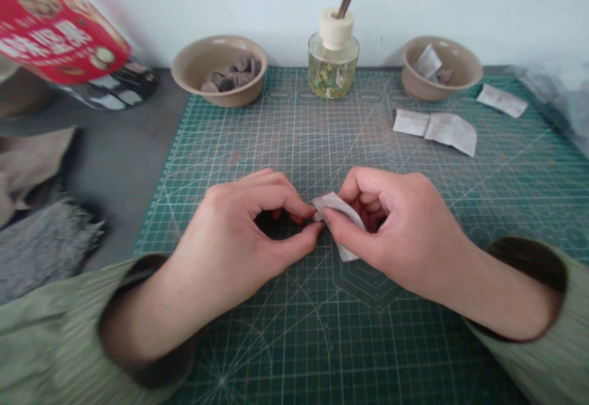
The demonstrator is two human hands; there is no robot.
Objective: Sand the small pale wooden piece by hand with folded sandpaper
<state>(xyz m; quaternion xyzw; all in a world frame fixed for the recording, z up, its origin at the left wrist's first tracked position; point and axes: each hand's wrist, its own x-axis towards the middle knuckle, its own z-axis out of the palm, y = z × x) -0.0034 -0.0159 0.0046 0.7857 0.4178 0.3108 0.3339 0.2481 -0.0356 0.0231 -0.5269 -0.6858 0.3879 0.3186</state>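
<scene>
Over the cutting mat (257, 343), my two hands meet near the middle. My left hand (248, 227) is closed in a pinch, with a small light-brown piece (317, 215) between thumb and forefinger. Most of that piece is hidden by fingertips, so its kind does not show. Thumb and fingers of my right hand (396, 227) are closed on a folded pale-grey piece of sandpaper (346, 212), its edge touching the small piece. Farther back on the mat lie a creased sandpaper strip (437, 127) and a smaller folded piece (501, 100).
A brown bowl (218, 95) at the back left holds several small brown and dark pieces. A reed diffuser bottle (332, 67) stands at back centre. Another bowl (437, 89) contains folded paper. At left are a red-labelled jar (69, 30), brown cloth (32, 159) and grey fluffy cloth (50, 242).
</scene>
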